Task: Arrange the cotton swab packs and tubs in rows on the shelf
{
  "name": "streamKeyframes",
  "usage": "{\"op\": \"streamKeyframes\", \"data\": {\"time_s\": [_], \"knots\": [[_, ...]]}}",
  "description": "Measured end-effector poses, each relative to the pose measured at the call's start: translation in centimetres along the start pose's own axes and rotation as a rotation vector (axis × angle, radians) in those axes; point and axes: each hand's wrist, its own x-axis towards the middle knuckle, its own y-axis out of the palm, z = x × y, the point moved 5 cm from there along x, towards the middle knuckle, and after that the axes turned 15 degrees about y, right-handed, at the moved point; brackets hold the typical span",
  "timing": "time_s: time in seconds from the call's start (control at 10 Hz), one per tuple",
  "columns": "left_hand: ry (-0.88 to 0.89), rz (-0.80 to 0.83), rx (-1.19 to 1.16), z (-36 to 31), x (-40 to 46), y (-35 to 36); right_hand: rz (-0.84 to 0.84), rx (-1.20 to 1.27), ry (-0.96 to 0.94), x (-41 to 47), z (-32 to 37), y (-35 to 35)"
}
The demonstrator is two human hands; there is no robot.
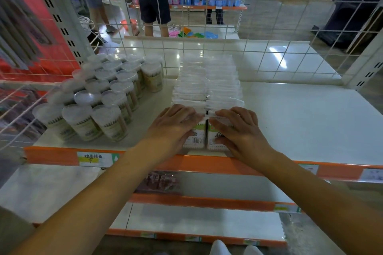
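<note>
Resting at the shelf's (300,122) orange front lip (207,163), both hands press on the foremost cotton swab packs. The left hand (173,126) lies over the front-left pack (195,135), fingers extended and flat across its clear top and face; it is open, not curled round the pack. The right hand (238,128) lies likewise on the front-right pack (213,138), fingers straight, fingertips at the seam between the two packs.

Behind these two packs, a double row of packs (207,80) in clear wrap runs back toward the wire grid (269,62) at the rear of the shelf; the white swab tips show through the wrap.

To the left of the pack rows, well apart from them, stands a block of round tubs (103,97) with clear lids, set in several rows. Each tub holds upright swabs with wooden stems visible through the wall.

A handwritten price label (93,158) sits on the lip below the tubs.
</note>
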Motion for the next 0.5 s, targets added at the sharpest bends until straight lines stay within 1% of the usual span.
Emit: {"op": "streamKeyframes", "data": {"time_s": [0.1, 0.3, 0.4, 0.5], "knots": [[0.0, -0.006, 0.002, 0.0, 0.2, -0.1, -0.006, 0.001, 0.01, 0.0, 0.1, 0.0], [-0.036, 0.053, 0.033, -0.1, 0.3, -0.3, 0.046, 0.048, 0.057, 0.3, 0.5, -0.6], [-0.025, 0.04, 0.044, -0.4, 0.6, -0.7, 0.045, 0.057, 0.068, 0.2, 0.7, -0.9], [-0.024, 0.024, 0.063, -0.8, 1.1, -1.2, 0.047, 0.061, 0.12, 0.5, 0.8, -1.4]]}}
